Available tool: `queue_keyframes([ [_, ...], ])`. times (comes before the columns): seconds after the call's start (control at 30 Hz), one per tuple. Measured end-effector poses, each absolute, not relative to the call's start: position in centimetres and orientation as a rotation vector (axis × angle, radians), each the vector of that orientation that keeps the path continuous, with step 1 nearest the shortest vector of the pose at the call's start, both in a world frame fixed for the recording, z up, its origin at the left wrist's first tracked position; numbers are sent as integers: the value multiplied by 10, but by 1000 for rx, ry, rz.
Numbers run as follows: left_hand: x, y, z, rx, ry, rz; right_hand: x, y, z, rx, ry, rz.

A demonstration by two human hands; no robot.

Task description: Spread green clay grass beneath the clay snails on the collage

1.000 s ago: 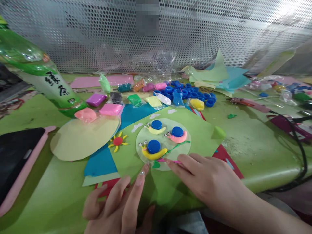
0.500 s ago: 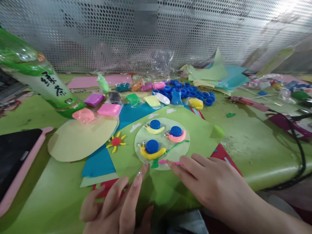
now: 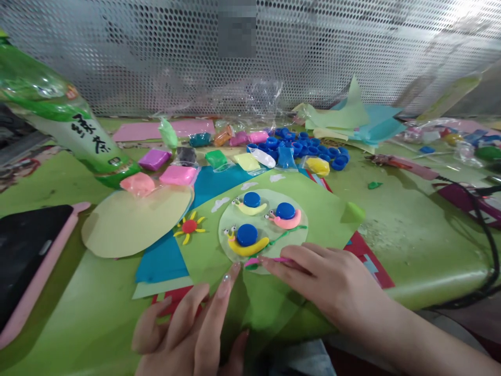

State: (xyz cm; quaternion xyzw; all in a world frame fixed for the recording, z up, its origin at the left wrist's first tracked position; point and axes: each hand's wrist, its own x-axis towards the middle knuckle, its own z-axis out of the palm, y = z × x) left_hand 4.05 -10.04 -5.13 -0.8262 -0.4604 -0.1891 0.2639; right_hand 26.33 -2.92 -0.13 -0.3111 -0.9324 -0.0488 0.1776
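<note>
In my right hand (image 3: 329, 279) is a slim pink modelling tool (image 3: 281, 259), its flat tip lying over a small piece of green clay (image 3: 252, 268) at the lower edge of a pale round card (image 3: 230, 214). My left hand (image 3: 195, 329) has its fingers apart, the index fingertip resting on the green paper (image 3: 324, 209) just left of the tool tip. On the card are three clay snails with blue bottle-cap shells: a yellow one (image 3: 250, 249), a pink one (image 3: 291, 223) and a pale yellow one (image 3: 254, 211). A thin green clay stem (image 3: 279, 239) runs beside them.
A clay sun (image 3: 190, 226) lies left of the card. Behind are bagged clay blocks (image 3: 178, 175) and a pile of blue caps (image 3: 301, 146). At left stand a green tea bottle (image 3: 90, 138) and a phone (image 3: 31, 250); at right lies a corded pink tool (image 3: 407, 166).
The pink tool's tip has moved a little left and now covers more of the green clay piece, which looks flatter. My left hand stays in nearly the same place.
</note>
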Motion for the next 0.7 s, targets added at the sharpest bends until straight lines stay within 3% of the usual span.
queue_keyframes([
  [0.23,43,-98,-48,-2279,-1239,-539,280,-6,-13,-766,-2639,503],
  [0.7,44,-102,-51,-2235,-1336,-582,276,1,-18,-740,-2692,364],
])
